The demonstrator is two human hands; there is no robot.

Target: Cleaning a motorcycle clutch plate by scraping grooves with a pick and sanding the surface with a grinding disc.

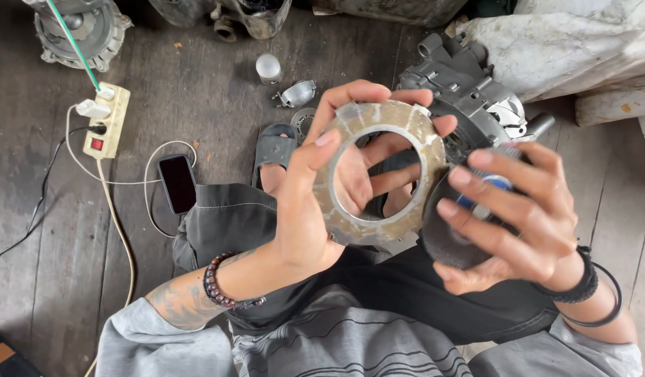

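1. Dark wooden floorboards (196, 91) form our work surface; we sit on them, with dark trousers and a grey striped shirt in the lower part of the view.
2. Our left hand (315, 202) holds a flat metal ring plate (382, 174) upright in front of us, face toward the camera. The plate is worn and grey, with a large round opening at its centre.
3. The left thumb lies across the near face of the plate at its upper left edge. The remaining left fingers (385, 150) pass behind the plate; we see them through the central opening and curling over the top and right rim. The plate is thus pinched between thumb and fingers.
4. The left wrist, wearing a beaded bracelet (221, 290), is bent upward, and the tattooed forearm rises from the lower left.
5. Our right hand (518, 216) holds a dark abrasive disc (451, 241) with a blue centre label, touching or just beside the right rim of the plate. The right fingers are slightly spread and laid flat across the disc face. Whether the thumb presses from behind, we cannot tell.
6. The right wrist carries black bands (588, 286).
7. Beyond the hands lie a grey engine casing (469, 77), a sandal (275, 150) on our foot, a black phone (177, 183), and a cream power strip (109, 120) with cables plugged in.
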